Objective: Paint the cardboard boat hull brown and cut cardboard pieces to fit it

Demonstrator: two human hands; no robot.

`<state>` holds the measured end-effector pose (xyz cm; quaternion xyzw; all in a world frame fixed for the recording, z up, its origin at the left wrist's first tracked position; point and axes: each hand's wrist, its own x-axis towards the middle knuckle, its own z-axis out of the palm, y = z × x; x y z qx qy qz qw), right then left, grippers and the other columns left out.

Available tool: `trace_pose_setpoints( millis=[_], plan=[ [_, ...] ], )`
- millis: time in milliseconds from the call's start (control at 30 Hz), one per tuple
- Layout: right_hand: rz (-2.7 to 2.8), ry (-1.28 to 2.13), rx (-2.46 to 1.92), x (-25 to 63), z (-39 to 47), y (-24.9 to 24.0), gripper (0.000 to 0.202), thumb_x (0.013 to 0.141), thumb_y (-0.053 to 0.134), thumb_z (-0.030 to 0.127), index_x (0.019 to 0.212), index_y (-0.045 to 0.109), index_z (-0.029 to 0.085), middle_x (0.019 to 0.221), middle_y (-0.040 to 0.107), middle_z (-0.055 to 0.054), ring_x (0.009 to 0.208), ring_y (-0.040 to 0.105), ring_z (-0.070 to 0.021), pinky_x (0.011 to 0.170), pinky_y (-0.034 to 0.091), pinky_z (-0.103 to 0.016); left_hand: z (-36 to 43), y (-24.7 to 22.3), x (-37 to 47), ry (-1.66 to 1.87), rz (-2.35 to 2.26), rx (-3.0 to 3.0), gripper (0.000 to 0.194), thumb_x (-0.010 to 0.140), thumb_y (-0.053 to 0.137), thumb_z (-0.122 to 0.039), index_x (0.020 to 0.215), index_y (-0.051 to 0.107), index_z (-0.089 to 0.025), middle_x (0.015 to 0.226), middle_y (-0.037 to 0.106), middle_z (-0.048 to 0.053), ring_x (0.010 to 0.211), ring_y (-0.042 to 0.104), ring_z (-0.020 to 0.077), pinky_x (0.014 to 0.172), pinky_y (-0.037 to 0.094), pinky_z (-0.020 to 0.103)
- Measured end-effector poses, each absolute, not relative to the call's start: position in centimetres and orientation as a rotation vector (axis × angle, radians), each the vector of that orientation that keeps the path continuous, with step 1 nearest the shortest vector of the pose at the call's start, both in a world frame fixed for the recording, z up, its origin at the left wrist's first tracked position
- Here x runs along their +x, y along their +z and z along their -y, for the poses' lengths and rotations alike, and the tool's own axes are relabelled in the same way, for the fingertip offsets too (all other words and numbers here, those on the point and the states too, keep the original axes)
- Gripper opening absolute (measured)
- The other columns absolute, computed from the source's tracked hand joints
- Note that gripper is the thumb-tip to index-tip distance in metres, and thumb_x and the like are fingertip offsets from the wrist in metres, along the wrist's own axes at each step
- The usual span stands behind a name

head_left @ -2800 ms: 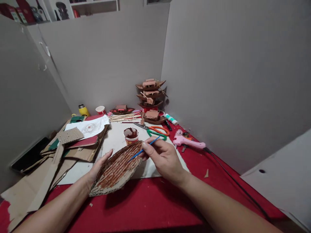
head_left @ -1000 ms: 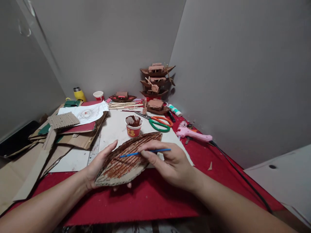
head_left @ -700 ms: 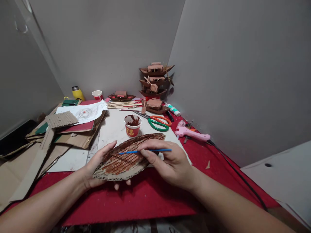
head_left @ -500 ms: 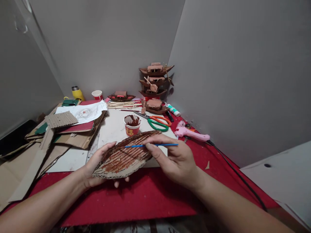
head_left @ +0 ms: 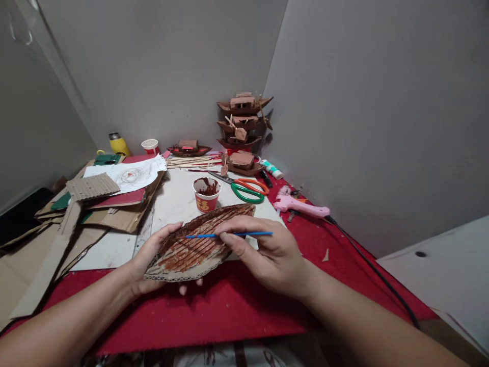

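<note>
My left hand (head_left: 155,260) is closed around the left end of a cardboard boat hull (head_left: 198,250), with fingertips showing beneath it. The ridged inside of the hull is largely coated in brown paint, while bare tan cardboard shows along the near edge. Between the thumb and fingers of my right hand (head_left: 267,252) is a thin blue paintbrush (head_left: 244,234), its tip over the left part of the painted ridges. Just behind the hull stands a red and white paper cup (head_left: 207,199) with brown paint smeared inside.
Orange- and green-handled scissors (head_left: 248,192) lie right of the cup. Farther right is a pink glue gun (head_left: 301,206) with a black cord. Cardboard pieces (head_left: 114,219) and a drawing (head_left: 133,175) pile up at left. Finished brown model boats (head_left: 242,104) stand stacked at the back.
My right hand and the paintbrush have shifted slightly left and down across the hull. My left hand still holds the hull in nearly the same place.
</note>
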<state>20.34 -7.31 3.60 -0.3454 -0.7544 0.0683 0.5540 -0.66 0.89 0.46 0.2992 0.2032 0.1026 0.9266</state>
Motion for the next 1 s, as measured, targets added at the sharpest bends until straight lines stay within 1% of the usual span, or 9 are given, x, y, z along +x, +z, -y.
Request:
trace_pose_setpoints(
  millis=[133, 267, 400, 533, 667, 767, 900, 1000],
  plan=[
    [1.696, 0.11, -0.927, 20.3, 7.2, 3.6, 0.012, 0.089, 0.06, 0.011, 0.088, 0.069, 0.019, 0.083, 0.076, -0.004, 0.074, 0.071, -0.0153, 0.07, 0.058, -0.023, -0.9, 0.4, -0.7, 0.204, -0.407, 0.618, 0.055, 0.092, 0.043, -0.048, 0.112, 0.067, -0.004, 0.083, 0.077, 0.021, 0.066, 0.075, 0.0308, 0.045, 0.059, 0.032],
    [1.75, 0.223, -0.867, 20.0, 7.2, 3.5, 0.012, 0.09, 0.059, 0.012, 0.091, 0.069, 0.018, 0.085, 0.076, -0.004, 0.073, 0.072, -0.0141, 0.068, 0.058, -0.021, -0.9, 0.3, -0.6, 0.186, -0.411, 0.609, 0.055, 0.091, 0.044, -0.049, 0.114, 0.066, -0.004, 0.09, 0.077, 0.022, 0.066, 0.075, 0.0311, 0.045, 0.059, 0.032],
    [1.719, 0.114, -0.894, 20.4, 7.0, 3.4, 0.01, 0.088, 0.063, 0.01, 0.088, 0.07, 0.018, 0.083, 0.076, -0.004, 0.074, 0.072, -0.0139, 0.071, 0.058, -0.021, -0.9, 0.4, -0.6, 0.188, -0.403, 0.599, 0.052, 0.092, 0.043, -0.048, 0.113, 0.066, -0.006, 0.089, 0.078, 0.021, 0.069, 0.076, 0.0321, 0.046, 0.059, 0.033],
    [1.631, 0.09, -0.969, 20.6, 6.9, 3.5, 0.012, 0.087, 0.063, 0.012, 0.081, 0.07, 0.02, 0.076, 0.075, -0.001, 0.066, 0.07, -0.0136, 0.063, 0.057, -0.02, -0.8, 0.2, -0.6, 0.178, -0.391, 0.589, 0.053, 0.094, 0.039, -0.047, 0.11, 0.066, -0.005, 0.085, 0.077, 0.021, 0.07, 0.076, 0.032, 0.047, 0.059, 0.033],
    [1.724, 0.118, -0.892, 20.2, 7.0, 3.6, 0.01, 0.088, 0.063, 0.014, 0.083, 0.07, 0.02, 0.077, 0.075, -0.001, 0.066, 0.071, -0.0143, 0.064, 0.057, -0.022, -0.8, -0.1, -0.6, 0.179, -0.396, 0.596, 0.052, 0.094, 0.04, -0.047, 0.112, 0.065, -0.006, 0.083, 0.077, 0.018, 0.07, 0.076, 0.0324, 0.047, 0.059, 0.033],
    [1.675, 0.002, -0.951, 20.8, 7.0, 3.7, 0.01, 0.088, 0.062, 0.015, 0.084, 0.069, 0.021, 0.076, 0.075, -0.001, 0.066, 0.07, -0.0155, 0.065, 0.057, -0.024, -0.8, 0.0, -0.7, 0.185, -0.409, 0.59, 0.049, 0.093, 0.041, -0.046, 0.111, 0.065, -0.007, 0.085, 0.077, 0.019, 0.07, 0.076, 0.0325, 0.047, 0.059, 0.033],
    [1.567, -0.132, -1.049, 21.9, 6.8, 4.0, 0.009, 0.087, 0.063, 0.016, 0.082, 0.068, 0.021, 0.071, 0.072, -0.001, 0.063, 0.068, -0.0158, 0.062, 0.055, -0.025, -0.9, 0.1, -0.6, 0.191, -0.426, 0.581, 0.051, 0.092, 0.042, -0.046, 0.108, 0.066, -0.004, 0.083, 0.077, 0.02, 0.068, 0.075, 0.032, 0.045, 0.059, 0.034],
    [1.612, -0.061, -0.991, 21.4, 7.0, 3.8, 0.01, 0.087, 0.062, 0.014, 0.083, 0.068, 0.021, 0.072, 0.072, 0.0, 0.063, 0.068, -0.0143, 0.061, 0.054, -0.023, -0.8, 0.1, -0.6, 0.199, -0.434, 0.577, 0.05, 0.092, 0.043, -0.045, 0.111, 0.065, -0.004, 0.08, 0.077, 0.018, 0.067, 0.075, 0.0321, 0.045, 0.059, 0.034]
  ],
)
